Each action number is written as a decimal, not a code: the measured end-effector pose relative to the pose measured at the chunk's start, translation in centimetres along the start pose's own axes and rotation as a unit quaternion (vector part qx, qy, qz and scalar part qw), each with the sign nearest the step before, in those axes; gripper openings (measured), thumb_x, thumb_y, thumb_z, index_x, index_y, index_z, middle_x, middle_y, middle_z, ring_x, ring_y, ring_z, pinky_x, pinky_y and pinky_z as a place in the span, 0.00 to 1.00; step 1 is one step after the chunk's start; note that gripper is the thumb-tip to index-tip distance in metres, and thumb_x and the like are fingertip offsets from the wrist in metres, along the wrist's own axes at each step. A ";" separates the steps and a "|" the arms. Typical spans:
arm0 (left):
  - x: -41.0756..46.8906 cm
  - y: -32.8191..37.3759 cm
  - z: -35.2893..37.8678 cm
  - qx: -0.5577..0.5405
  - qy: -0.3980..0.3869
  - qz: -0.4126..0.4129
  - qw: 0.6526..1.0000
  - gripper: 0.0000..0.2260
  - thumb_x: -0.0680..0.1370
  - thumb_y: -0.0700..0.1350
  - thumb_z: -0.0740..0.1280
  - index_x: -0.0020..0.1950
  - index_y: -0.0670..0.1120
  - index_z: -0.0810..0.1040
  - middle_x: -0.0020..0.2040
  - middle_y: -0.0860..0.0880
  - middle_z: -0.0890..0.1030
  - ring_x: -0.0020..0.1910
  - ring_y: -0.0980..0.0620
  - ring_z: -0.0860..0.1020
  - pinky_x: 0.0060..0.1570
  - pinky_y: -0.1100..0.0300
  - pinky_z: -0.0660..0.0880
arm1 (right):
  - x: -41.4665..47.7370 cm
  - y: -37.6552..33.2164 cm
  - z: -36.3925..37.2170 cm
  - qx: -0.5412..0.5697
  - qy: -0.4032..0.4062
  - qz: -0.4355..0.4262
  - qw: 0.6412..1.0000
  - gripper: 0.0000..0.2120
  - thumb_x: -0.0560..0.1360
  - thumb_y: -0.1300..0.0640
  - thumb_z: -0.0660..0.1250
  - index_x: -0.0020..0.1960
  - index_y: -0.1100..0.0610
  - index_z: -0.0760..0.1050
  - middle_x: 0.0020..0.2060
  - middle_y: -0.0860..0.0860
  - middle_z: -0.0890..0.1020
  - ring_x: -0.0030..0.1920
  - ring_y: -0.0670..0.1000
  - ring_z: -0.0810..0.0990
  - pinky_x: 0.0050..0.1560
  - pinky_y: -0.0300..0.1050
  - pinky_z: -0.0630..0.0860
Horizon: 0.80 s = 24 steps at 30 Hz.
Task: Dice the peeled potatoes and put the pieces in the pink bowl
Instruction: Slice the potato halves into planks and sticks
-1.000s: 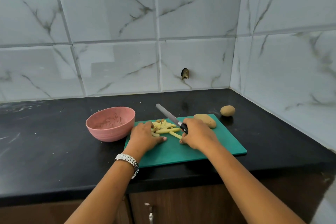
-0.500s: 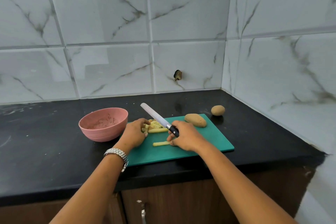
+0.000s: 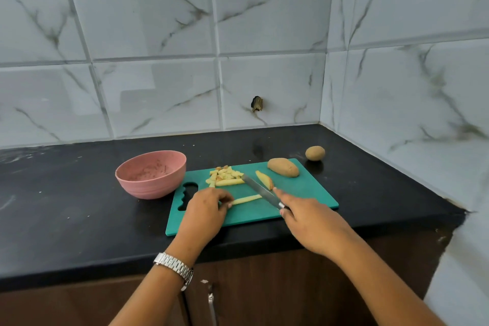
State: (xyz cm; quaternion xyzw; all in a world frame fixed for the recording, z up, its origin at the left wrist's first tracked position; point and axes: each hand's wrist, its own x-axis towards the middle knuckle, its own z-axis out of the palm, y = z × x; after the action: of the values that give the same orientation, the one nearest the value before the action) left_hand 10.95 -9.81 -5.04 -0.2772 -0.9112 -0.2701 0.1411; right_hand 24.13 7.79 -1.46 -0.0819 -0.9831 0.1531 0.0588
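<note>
One potato strip between left fingers and knife

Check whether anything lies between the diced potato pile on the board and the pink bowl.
Nothing visible does. Only bare green board separates the diced pile from the pink bowl. The left hand, holding a potato strip, and the knife in the right hand lie off that line.

Glossy marble tiles, matt bowl
</note>
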 end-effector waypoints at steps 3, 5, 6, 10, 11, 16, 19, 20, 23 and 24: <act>-0.9 -0.3 0.3 -0.017 0.037 -0.006 0.999 0.07 0.77 0.44 0.68 0.52 0.52 0.83 0.49 0.55 0.81 0.48 0.58 0.76 0.52 0.63 0.73 | -2.0 -0.4 0.5 -0.031 0.011 0.002 0.999 0.24 0.85 0.48 0.49 0.79 0.40 0.50 0.55 0.47 0.77 0.46 0.45 0.77 0.49 0.47 0.79; -1.1 -0.2 0.2 -0.026 0.042 -0.013 0.999 0.07 0.77 0.44 0.69 0.52 0.52 0.83 0.49 0.55 0.81 0.47 0.59 0.75 0.50 0.65 0.71 | -2.4 -0.6 0.8 -0.044 0.019 -0.003 0.999 0.24 0.85 0.48 0.49 0.80 0.41 0.49 0.52 0.46 0.77 0.45 0.45 0.77 0.47 0.45 0.79; -1.2 -0.3 0.1 -0.029 0.040 -0.017 0.999 0.07 0.77 0.44 0.69 0.52 0.52 0.83 0.49 0.56 0.81 0.47 0.60 0.74 0.50 0.66 0.71 | -2.5 -0.8 0.9 -0.054 0.020 -0.005 0.998 0.24 0.85 0.48 0.49 0.80 0.41 0.48 0.50 0.47 0.76 0.44 0.45 0.76 0.46 0.45 0.79; -1.3 -0.1 0.0 -0.047 0.040 -0.029 0.998 0.07 0.77 0.44 0.69 0.53 0.52 0.83 0.50 0.55 0.81 0.48 0.60 0.74 0.53 0.64 0.72 | -2.4 -1.6 1.6 -0.105 0.013 0.007 0.994 0.27 0.85 0.53 0.52 0.80 0.43 0.45 0.46 0.48 0.71 0.45 0.46 0.76 0.45 0.45 0.77; -1.4 -0.1 0.0 -0.052 0.040 -0.033 0.997 0.07 0.77 0.43 0.69 0.53 0.52 0.83 0.50 0.55 0.81 0.48 0.59 0.75 0.53 0.64 0.72 | -2.2 -1.8 2.0 -0.117 0.012 0.009 0.993 0.28 0.85 0.54 0.53 0.80 0.44 0.44 0.45 0.48 0.71 0.45 0.47 0.75 0.44 0.45 0.76; -1.5 0.1 -0.2 -0.059 0.041 -0.039 0.997 0.08 0.77 0.43 0.69 0.53 0.51 0.83 0.51 0.54 0.82 0.47 0.61 0.74 0.52 0.67 0.70 | -0.5 -2.3 2.7 -0.131 0.024 0.007 0.991 0.30 0.84 0.55 0.55 0.80 0.45 0.44 0.43 0.48 0.69 0.42 0.47 0.72 0.39 0.44 0.70; -1.6 0.1 -0.2 -0.059 0.035 -0.045 0.997 0.08 0.77 0.44 0.68 0.55 0.51 0.83 0.52 0.55 0.81 0.47 0.62 0.73 0.53 0.68 0.70 | -0.5 -2.0 2.5 -0.128 0.037 0.013 0.991 0.30 0.85 0.55 0.55 0.80 0.43 0.44 0.40 0.47 0.69 0.41 0.46 0.73 0.38 0.43 0.72; -1.5 0.1 -0.2 -0.058 0.035 -0.045 0.997 0.08 0.77 0.44 0.68 0.54 0.52 0.83 0.52 0.55 0.81 0.47 0.62 0.73 0.52 0.68 0.70 | -0.6 -1.9 2.5 -0.129 0.036 0.014 0.991 0.30 0.85 0.55 0.55 0.80 0.43 0.43 0.41 0.47 0.69 0.40 0.45 0.73 0.39 0.43 0.72; -1.5 0.1 -0.2 -0.056 0.034 -0.048 0.997 0.07 0.77 0.44 0.68 0.53 0.52 0.83 0.51 0.56 0.81 0.46 0.62 0.73 0.51 0.68 0.70 | -1.1 -2.3 2.9 -0.138 0.025 0.011 0.990 0.31 0.84 0.55 0.56 0.80 0.44 0.43 0.43 0.48 0.70 0.41 0.46 0.73 0.40 0.43 0.72; -1.5 0.1 -0.2 -0.056 0.032 -0.050 0.997 0.07 0.77 0.44 0.68 0.53 0.52 0.83 0.51 0.56 0.81 0.46 0.62 0.73 0.51 0.68 0.70 | -1.1 -2.4 3.1 -0.137 0.023 0.008 0.990 0.31 0.84 0.55 0.56 0.80 0.44 0.43 0.44 0.48 0.71 0.41 0.46 0.73 0.39 0.43 0.71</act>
State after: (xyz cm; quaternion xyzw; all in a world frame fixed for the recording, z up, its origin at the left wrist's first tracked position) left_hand 12.27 -10.48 -5.39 -0.2305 -0.9023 -0.3360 0.1409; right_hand 24.39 4.44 -3.70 -0.1006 -0.9924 0.0156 0.0688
